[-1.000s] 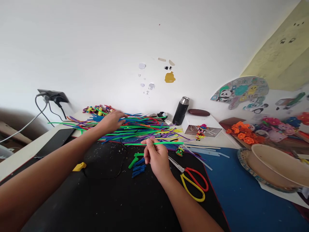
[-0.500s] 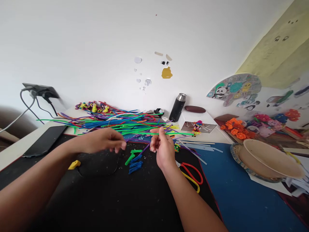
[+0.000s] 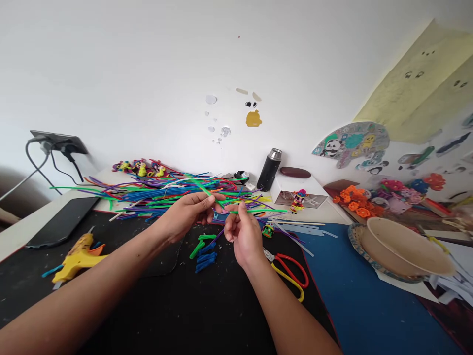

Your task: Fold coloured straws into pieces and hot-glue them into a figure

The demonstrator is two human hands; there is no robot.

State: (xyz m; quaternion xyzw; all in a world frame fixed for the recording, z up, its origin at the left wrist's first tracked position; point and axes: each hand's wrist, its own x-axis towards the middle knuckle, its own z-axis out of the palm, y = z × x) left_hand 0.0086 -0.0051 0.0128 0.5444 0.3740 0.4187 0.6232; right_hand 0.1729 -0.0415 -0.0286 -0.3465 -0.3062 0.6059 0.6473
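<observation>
A green pipe cleaner (image 3: 269, 211) is pinched between both hands above the black mat, bent where they meet. My left hand (image 3: 194, 209) grips it, one end rising up and left past the thumb. My right hand (image 3: 247, 234) holds it between thumb and fingers, the other end pointing right. On the mat below lie short folded green pieces (image 3: 197, 249) and several folded blue pieces (image 3: 206, 262). Behind the hands spreads a loose pile of coloured pipe cleaners (image 3: 162, 192). Scissors (image 3: 291, 276) with red and yellow handles lie right of my right wrist.
A yellow glue gun (image 3: 76, 259) lies beside my left forearm, near a black phone (image 3: 61, 222). A black flask (image 3: 269, 170) and white box (image 3: 314, 190) stand at the wall. Small figures (image 3: 140, 168) sit back left. Bowls (image 3: 406, 246) stand at the right.
My left hand has moved right and closed on the green pipe cleaner, which now bends up at its left end. The glue gun has come into fuller view.
</observation>
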